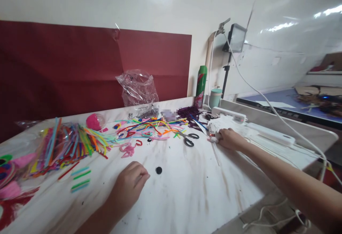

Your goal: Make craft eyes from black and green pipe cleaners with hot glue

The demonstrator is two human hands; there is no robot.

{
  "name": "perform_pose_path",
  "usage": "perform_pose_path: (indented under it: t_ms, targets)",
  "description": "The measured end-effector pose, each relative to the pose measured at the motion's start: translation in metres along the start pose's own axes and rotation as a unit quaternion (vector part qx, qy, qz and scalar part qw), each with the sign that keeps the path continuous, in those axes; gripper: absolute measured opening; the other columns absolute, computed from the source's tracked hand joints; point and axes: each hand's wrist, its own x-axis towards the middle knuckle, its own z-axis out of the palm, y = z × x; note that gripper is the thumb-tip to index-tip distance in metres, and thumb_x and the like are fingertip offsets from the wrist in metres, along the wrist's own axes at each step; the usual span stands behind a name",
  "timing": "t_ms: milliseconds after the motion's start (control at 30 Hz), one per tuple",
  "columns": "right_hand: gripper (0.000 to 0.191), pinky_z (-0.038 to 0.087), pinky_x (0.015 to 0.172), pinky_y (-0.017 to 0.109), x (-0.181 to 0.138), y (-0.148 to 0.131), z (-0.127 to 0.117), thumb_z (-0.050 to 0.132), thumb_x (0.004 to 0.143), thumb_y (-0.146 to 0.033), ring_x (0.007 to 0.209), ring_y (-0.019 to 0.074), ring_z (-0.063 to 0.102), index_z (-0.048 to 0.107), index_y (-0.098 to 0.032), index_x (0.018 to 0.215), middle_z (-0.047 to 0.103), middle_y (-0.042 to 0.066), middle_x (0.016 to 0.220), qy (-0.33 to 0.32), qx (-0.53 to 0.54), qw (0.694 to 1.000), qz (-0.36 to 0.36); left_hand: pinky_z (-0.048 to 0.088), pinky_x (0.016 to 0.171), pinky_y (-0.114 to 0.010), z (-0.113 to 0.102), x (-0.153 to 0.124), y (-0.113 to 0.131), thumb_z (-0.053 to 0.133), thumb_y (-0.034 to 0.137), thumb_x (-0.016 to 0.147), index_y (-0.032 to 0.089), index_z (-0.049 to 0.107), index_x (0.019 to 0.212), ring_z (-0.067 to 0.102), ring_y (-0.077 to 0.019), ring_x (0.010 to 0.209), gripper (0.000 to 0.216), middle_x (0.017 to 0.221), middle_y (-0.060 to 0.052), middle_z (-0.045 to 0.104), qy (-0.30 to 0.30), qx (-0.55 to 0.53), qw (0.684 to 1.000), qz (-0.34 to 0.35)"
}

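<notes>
legible text: none | green can (201, 84): label too blurred to read

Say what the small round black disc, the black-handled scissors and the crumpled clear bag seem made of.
Small round black disc: perhaps plastic, evenly dark and fairly matte; rubber or felt remains possible.
Black-handled scissors: handles likely dull plastic, solid black; blades probably metal, greyish.
Crumpled clear bag: almost certainly thin glossy plastic film, see-through with bright creases.

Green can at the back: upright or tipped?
Upright. The green can stands tall, its long axis near vertical, beside the teal-lidded container.
</notes>
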Motion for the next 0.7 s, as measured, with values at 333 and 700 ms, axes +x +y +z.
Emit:
perform_pose_path:
  t_ms: [333, 700]
  targets:
    - [0.016, 0.036, 0.076, 0.036, -0.016, -0.017, -0.020, 0.044, 0.077, -0.025, 0.093, 0.0291, 0.049, 0.052, -0.014, 0.087, 0.059, 0.017, 0.094, 0.073, 0.149, 0.986, 0.021, 0.041, 0.062, -0.025, 0.002, -0.002, -0.001, 0.047, 0.015, 0.082, 0.016, 0.053, 0.067, 0.054, -0.0137, 0.067, 0.017, 0.067, -0.001, 0.054, 0.008, -0.005, 1.000, -0.007]
    - [0.046, 0.049, 0.071, 0.030, -0.062, -0.105, -0.040, 0.037, 0.079, -0.052, 0.079, 0.0231, 0.063, 0.067, -0.018, 0.089, 0.069, 0.008, 0.093, -0.143, 0.459, 0.873, -0.082, 0.040, 0.064, -0.026, 0.000, -0.004, 0.003, 0.053, 0.013, 0.079, 0.016, 0.056, 0.066, 0.054, -0.0148, 0.069, 0.014, 0.067, -0.003, 0.056, 0.008, -0.007, 0.999, -0.030]
